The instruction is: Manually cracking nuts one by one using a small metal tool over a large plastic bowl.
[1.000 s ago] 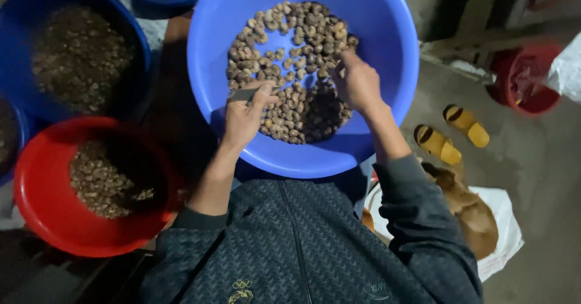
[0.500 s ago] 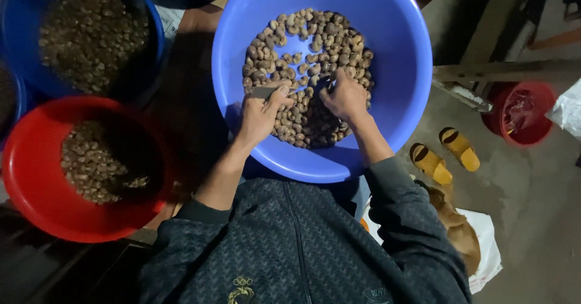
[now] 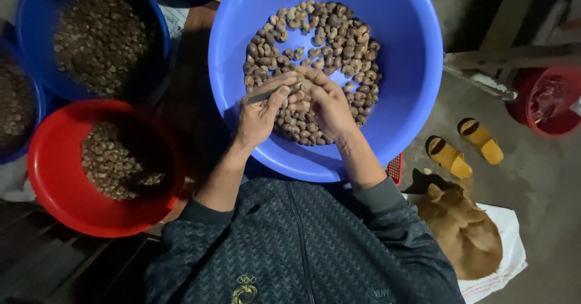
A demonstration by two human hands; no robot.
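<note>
Left hand (image 3: 261, 113) closed around a small thin blade (image 3: 259, 97), thumb up near its tip. Right hand (image 3: 327, 101) fingers pinched on a single nut (image 3: 298, 88), touching the left hand's fingertips; the nut itself is mostly hidden, hard to make out. Both hands sit over the big blue basin (image 3: 399, 49), just above the pile of pale brown nuts (image 3: 330, 34) spread across its bottom. Red basin (image 3: 54, 177) to the left, holding a smaller heap of nuts. Dark blue basin (image 3: 36, 43) above it, with darker nuts. Further blue basins partly cut off at the top and far left edges. Pair of yellow sandals (image 3: 463, 146) on the floor at right, tan dog (image 3: 463, 228) lying on a white sack (image 3: 511, 252) below them, red bucket (image 3: 548, 104) at the far right.
</note>
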